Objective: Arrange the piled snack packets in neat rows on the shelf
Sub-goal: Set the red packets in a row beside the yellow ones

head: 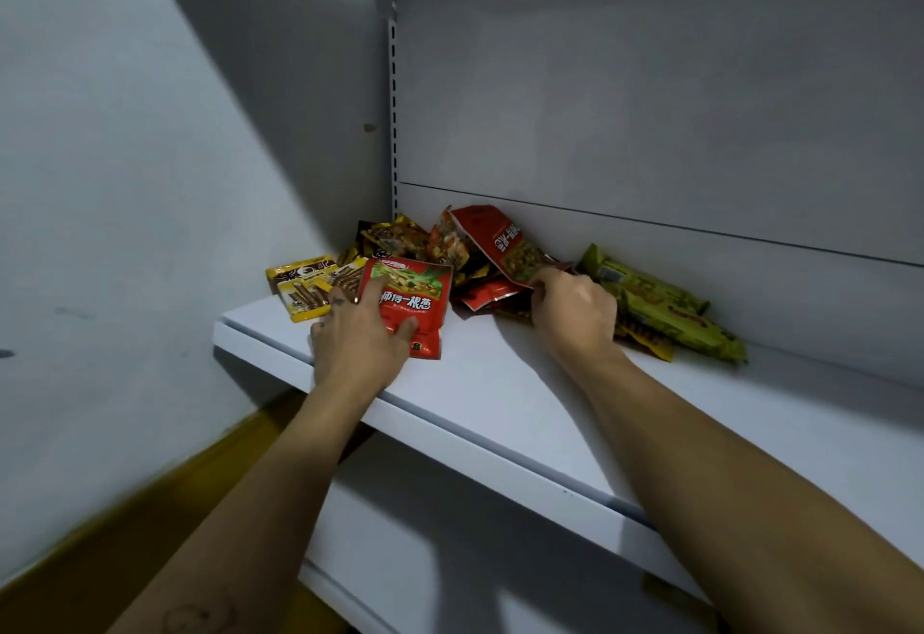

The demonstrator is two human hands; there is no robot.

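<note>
Resting flat on front red packet (420, 306), left hand (356, 339); right hand (575, 317) pinching tilted red packet (496, 239).

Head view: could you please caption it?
Left hand rests on front red packet; right hand grips tilted red packet.

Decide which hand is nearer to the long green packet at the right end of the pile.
Right. The right hand lies just left of the green packet; the left hand is much farther left.
</note>
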